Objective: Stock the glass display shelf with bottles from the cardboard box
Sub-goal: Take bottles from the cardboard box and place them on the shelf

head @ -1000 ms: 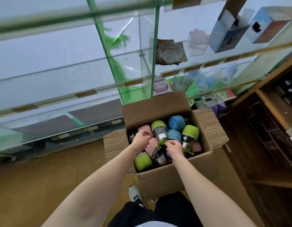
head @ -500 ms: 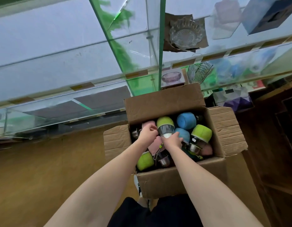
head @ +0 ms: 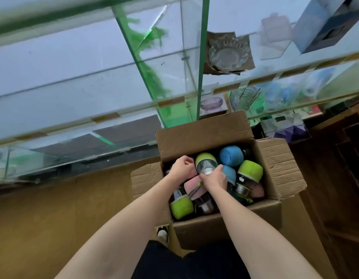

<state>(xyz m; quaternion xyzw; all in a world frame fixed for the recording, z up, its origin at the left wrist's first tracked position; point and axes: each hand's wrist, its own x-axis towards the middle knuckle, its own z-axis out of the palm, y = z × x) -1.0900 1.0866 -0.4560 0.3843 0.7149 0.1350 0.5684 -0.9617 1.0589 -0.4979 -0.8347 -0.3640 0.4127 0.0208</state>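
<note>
Inside the open cardboard box (head: 214, 228), the right hand (head: 213, 178) grips a green-capped bottle (head: 205, 164); the left hand (head: 181, 168) curls on a pink bottle (head: 191, 174) beside it. The glass display shelf (head: 74, 125) runs just behind the box's rear flap.

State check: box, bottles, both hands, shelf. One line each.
cardboard box: flaps open, bottles inside.
green-capped bottle: in the box, gripped by right hand.
right hand: curled round that bottle.
left hand: curled in the box; what it holds is hidden.
glass display shelf: left bay holds no bottles.
</note>
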